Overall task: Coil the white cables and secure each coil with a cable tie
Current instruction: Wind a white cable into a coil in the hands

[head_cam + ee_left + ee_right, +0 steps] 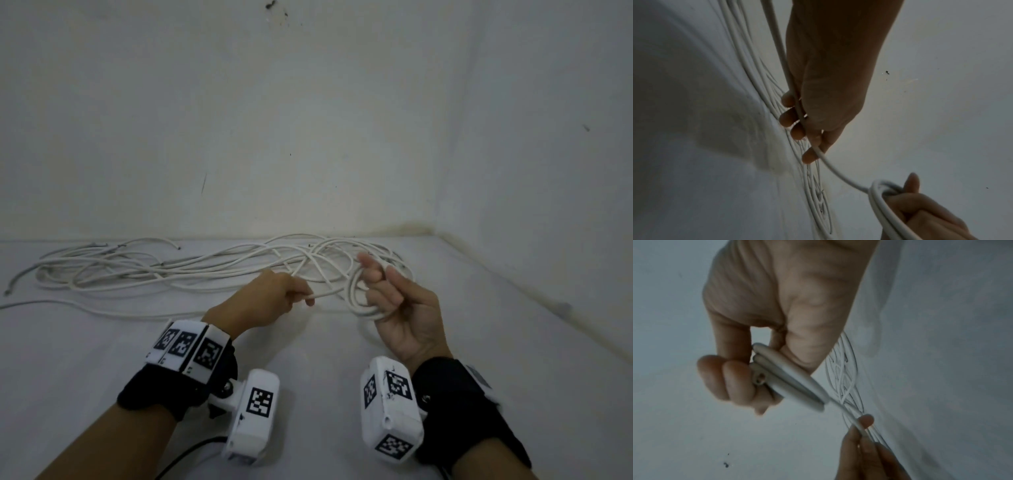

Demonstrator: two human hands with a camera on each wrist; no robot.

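Your right hand (pixel 397 308) grips a small started coil of round white cable (pixel 361 301), a few loops only. Your left hand (pixel 274 294) pinches the strand feeding it. The loose tangle of white cables (pixel 171 270) lies uncoiled on the pale bench (pixel 102 342); no cable tie shows.

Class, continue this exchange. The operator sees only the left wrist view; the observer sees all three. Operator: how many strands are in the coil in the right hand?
Observer: Three strands lie side by side in the coil, by the right wrist view.
Operator: And its start?
Observer: The cut end sits beside the curled fingers of the right hand.
Operator: Any other loose ends?
Observer: Several, at the left of the pile, in the head view.
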